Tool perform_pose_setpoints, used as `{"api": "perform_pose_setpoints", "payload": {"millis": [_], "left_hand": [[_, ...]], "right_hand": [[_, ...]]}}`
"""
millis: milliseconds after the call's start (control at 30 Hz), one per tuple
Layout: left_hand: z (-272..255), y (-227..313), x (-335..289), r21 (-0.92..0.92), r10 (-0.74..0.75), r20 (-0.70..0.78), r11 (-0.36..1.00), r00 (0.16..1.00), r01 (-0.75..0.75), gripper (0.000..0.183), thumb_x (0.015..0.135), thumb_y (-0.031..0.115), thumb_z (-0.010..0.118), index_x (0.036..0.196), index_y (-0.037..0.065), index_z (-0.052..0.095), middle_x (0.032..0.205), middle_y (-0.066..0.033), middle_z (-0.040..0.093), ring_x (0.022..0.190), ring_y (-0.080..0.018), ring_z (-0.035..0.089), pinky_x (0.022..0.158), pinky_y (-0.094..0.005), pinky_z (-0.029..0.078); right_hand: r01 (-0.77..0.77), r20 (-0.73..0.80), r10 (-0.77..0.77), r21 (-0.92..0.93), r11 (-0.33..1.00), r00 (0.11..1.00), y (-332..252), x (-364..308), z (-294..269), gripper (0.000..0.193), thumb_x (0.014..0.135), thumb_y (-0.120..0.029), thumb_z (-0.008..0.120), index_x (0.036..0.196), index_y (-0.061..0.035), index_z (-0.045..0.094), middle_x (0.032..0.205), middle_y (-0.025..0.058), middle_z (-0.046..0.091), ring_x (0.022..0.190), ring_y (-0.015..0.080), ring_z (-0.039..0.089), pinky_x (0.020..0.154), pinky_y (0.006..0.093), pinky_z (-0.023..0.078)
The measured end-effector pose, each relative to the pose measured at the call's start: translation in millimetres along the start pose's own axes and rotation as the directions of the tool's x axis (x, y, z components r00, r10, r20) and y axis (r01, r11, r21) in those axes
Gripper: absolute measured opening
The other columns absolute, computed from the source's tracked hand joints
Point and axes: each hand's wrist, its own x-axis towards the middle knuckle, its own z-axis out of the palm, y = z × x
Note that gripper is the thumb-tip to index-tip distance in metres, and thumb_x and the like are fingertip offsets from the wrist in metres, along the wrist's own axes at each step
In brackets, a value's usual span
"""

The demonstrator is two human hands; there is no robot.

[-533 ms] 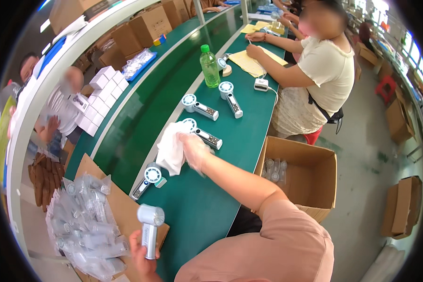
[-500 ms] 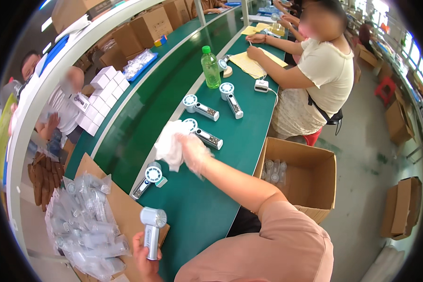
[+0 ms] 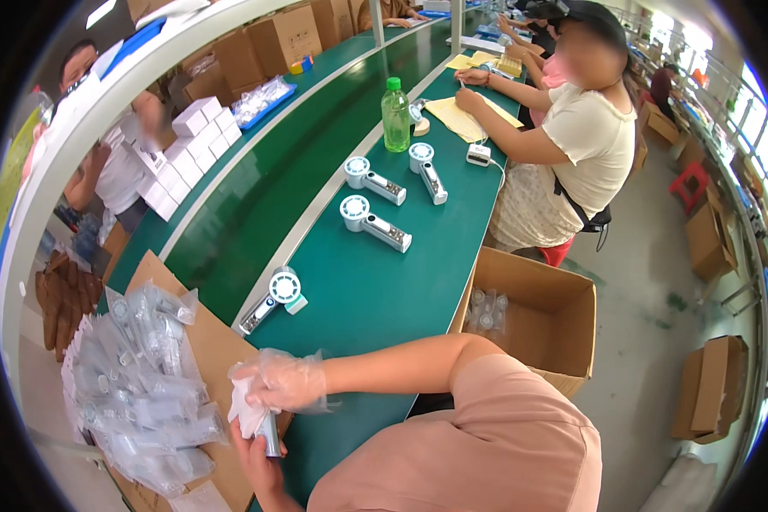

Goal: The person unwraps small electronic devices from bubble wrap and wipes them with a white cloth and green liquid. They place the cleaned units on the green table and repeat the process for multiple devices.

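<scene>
My left hand (image 3: 258,468), at the table's near edge, is wrapped round the grey handle of a handheld fan (image 3: 271,437). Over the fan's upper part lies a crumpled white cloth (image 3: 245,411), pinched by my right hand (image 3: 283,381) in a clear plastic glove. The cloth and glove hide the fan's head. Just beyond them another handheld fan (image 3: 283,288) rests against a small pale green block. Farther up the table lie three more handheld fans: one nearer (image 3: 375,224), one behind it (image 3: 375,182), and one to the right (image 3: 427,173).
At left, a heap of bagged fans (image 3: 145,388) covers a cardboard sheet (image 3: 206,363). A green bottle (image 3: 395,115) stands farther up the table. To the right sits an open carton (image 3: 555,328) with bagged items inside. A co-worker (image 3: 584,141) sits beyond; white boxes (image 3: 188,162) are stacked across the belt.
My right hand has come back from the far fans with the white cloth, down onto the fan in my left hand. That fan's head was uncovered before.
</scene>
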Motion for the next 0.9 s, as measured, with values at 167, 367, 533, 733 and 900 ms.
{"api": "perform_pose_setpoints", "payload": {"millis": [167, 367, 533, 733, 900], "left_hand": [[-14, -8, 6, -0.049, -0.071, 0.025, 0.996, 0.997, 0.072, 0.049, 0.085, 0.013, 0.05, 0.13, 0.002, 0.034, 0.097, -0.0142, 0.055, 0.055, -0.0173, 0.053, 0.045, -0.0279, 0.044], [-40, -27, 2, -0.039, -0.337, -0.03, 0.941, 0.941, 0.336, 0.037, 0.087, 0.017, 0.056, 0.116, 0.0, 0.043, 0.078, -0.0116, 0.059, 0.052, -0.0151, 0.054, 0.042, -0.0258, 0.041], [-25, -31, -1, 0.153, -0.214, -0.017, 0.965, 0.977, 0.214, 0.045, 0.083, 0.024, 0.066, 0.113, -0.003, 0.046, 0.075, -0.0113, 0.06, 0.052, -0.0141, 0.054, 0.045, -0.0236, 0.043], [-23, -22, 0, 0.082, -0.144, 0.078, 0.987, 0.987, 0.137, 0.055, 0.079, 0.028, 0.072, 0.118, -0.002, 0.047, 0.077, -0.0081, 0.059, 0.056, -0.0121, 0.054, 0.05, -0.0225, 0.044], [-10, -14, -1, 0.004, -0.193, 0.102, 0.981, 0.976, 0.194, 0.044, 0.083, 0.015, 0.065, 0.12, -0.001, 0.047, 0.079, -0.0079, 0.061, 0.059, -0.0121, 0.055, 0.054, -0.0238, 0.045]], "right_hand": [[-0.089, -0.235, 0.079, -0.035, 0.995, 0.969, 18, 17, 17, 0.034, 0.08, -0.025, 0.06, 0.106, -0.0027, 0.059, 0.113, 0.0168, 0.059, 0.094, 0.0383, 0.058, 0.088, 0.0429, 0.044], [-0.081, -0.09, 0.051, -0.361, 0.929, 0.995, -1, 14, 15, 0.041, 0.072, -0.029, 0.066, 0.105, -0.0067, 0.056, 0.092, 0.0188, 0.059, 0.086, 0.0387, 0.058, 0.078, 0.0488, 0.044], [-0.065, -0.129, 0.034, -0.242, 0.968, 0.991, -8, 0, 3, 0.04, 0.073, -0.028, 0.066, 0.107, -0.0095, 0.054, 0.092, 0.019, 0.057, 0.085, 0.041, 0.056, 0.077, 0.049, 0.043], [-0.203, -0.026, 0.207, 0.12, 0.972, 0.978, 0, 12, 0, 0.035, 0.085, -0.024, 0.059, 0.116, -0.0095, 0.053, 0.098, 0.0139, 0.06, 0.09, 0.0301, 0.059, 0.08, 0.0404, 0.047], [-0.489, 0.269, 0.444, 0.706, 0.512, 0.854, 2, 15, -2, 0.035, 0.093, -0.027, 0.055, 0.123, -0.0096, 0.051, 0.112, 0.0079, 0.062, 0.099, 0.015, 0.057, 0.085, 0.0289, 0.046]]}}
